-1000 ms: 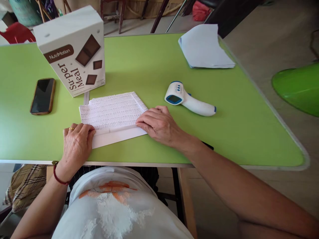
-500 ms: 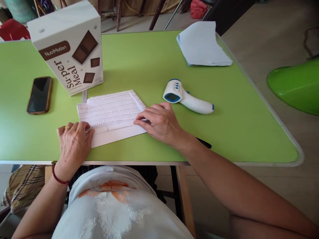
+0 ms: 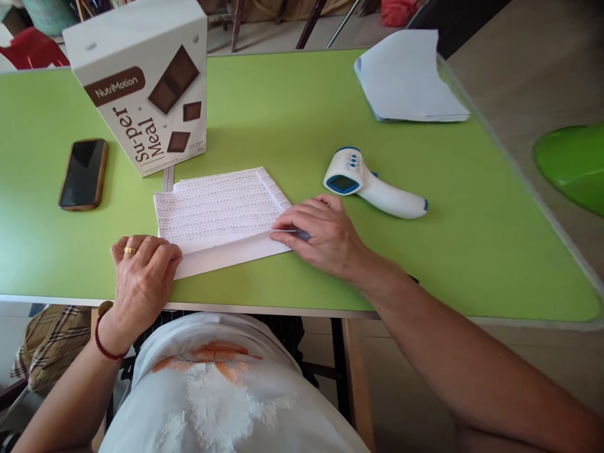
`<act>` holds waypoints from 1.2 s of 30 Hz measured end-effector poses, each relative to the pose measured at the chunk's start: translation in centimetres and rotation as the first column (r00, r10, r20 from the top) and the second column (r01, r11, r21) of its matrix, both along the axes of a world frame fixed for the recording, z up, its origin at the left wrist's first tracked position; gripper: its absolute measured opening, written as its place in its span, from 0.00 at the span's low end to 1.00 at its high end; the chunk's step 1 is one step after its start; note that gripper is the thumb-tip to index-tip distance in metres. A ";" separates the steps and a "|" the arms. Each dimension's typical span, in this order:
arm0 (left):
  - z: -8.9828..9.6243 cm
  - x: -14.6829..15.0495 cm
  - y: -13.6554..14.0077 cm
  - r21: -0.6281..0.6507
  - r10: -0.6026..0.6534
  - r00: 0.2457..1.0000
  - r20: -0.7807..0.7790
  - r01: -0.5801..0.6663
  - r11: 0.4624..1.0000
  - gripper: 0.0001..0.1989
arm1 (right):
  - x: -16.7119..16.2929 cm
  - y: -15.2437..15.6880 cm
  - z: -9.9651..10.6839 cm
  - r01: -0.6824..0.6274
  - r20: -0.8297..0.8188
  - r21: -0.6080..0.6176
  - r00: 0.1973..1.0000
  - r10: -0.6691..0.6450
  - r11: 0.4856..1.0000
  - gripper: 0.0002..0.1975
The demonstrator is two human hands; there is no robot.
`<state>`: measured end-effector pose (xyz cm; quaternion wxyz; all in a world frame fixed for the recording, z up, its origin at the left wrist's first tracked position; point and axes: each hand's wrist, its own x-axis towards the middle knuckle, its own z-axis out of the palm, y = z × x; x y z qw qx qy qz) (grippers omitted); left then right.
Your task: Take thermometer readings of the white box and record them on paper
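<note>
A partly folded sheet of paper, patterned inside with small printed marks and plain white along its near flap, lies on the green table. My left hand, with a ring on one finger, pinches the paper's near left corner. At the near right edge, my right hand grips the paper between thumb and fingers. Between the two hands the near flap stands slightly raised along a crease. Just beyond my right hand lies a white and blue infrared thermometer.
A white meal box stands at the back left, with a phone beside it. Several white sheets are stacked at the far right. A dark thin object is mostly hidden by my right forearm. A green chair is off the right end.
The paper's near flap has lifted a little along its edge, with both hands still holding it. The whole view has shifted, so things on the table appear further right.
</note>
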<state>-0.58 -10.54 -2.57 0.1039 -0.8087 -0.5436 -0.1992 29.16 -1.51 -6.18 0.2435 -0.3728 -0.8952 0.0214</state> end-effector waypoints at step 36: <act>0.6 1.9 1.7 -0.189 0.144 0.972 -0.187 -0.180 0.965 0.11 | -1.0 -0.1 -0.6 0.147 -0.035 -0.084 0.988 -0.150 0.986 0.08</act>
